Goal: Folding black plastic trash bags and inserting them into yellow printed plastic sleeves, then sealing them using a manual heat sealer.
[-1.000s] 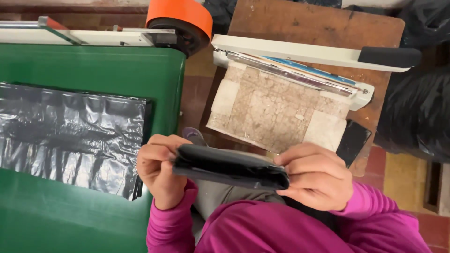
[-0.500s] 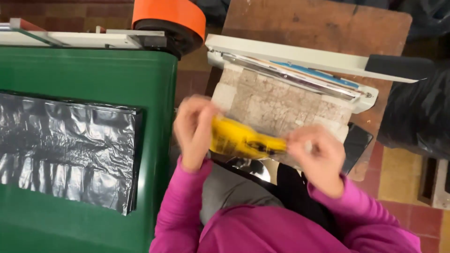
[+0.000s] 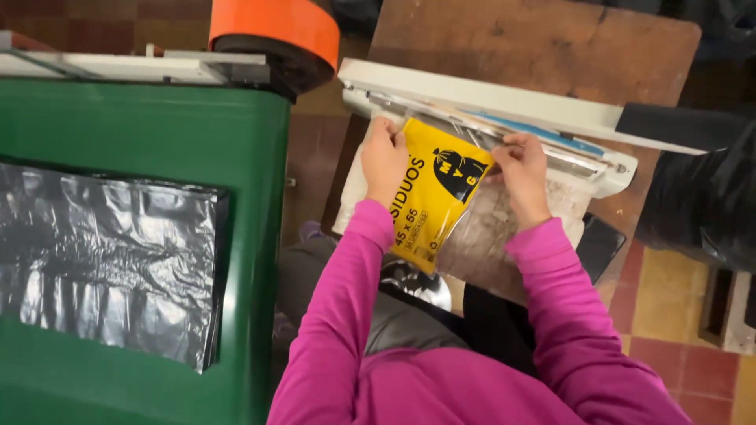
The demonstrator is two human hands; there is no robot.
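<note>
Fingers of my left hand (image 3: 383, 157) and right hand (image 3: 522, 167) pinch the yellow packet (image 3: 434, 193) by its top corners at the white sealer (image 3: 504, 106). I judge a crooked mouth could seal unevenly; whether it sits under the bar looks unclear.

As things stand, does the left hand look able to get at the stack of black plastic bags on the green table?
Probably yes: the left hand grips the yellow packet, but nothing lies between it and the black plastic bags.
</note>
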